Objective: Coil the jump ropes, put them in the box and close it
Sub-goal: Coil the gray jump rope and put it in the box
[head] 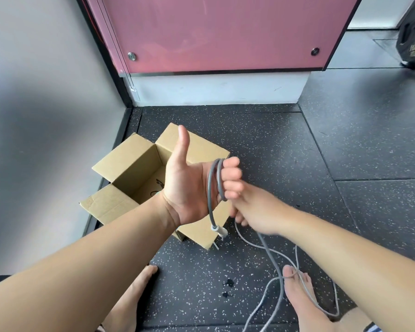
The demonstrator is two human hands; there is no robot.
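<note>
Right forearm (333, 248) covers jump rope (209, 188); right hand (256, 212) blurred, grip unreadable; left hand (189, 185) clutches it.

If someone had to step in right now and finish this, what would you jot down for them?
Left hand: palm up, thumb raised, fingers curled round two loops of the grey jump rope.
Right hand: blurred, seems to grip the same rope just below the loops.
Box: on the floor, flaps open.
Done: coiling begun.
Left: most of the rope lies loose across the right foot; finish coiling, put it in, close the flaps.
</note>
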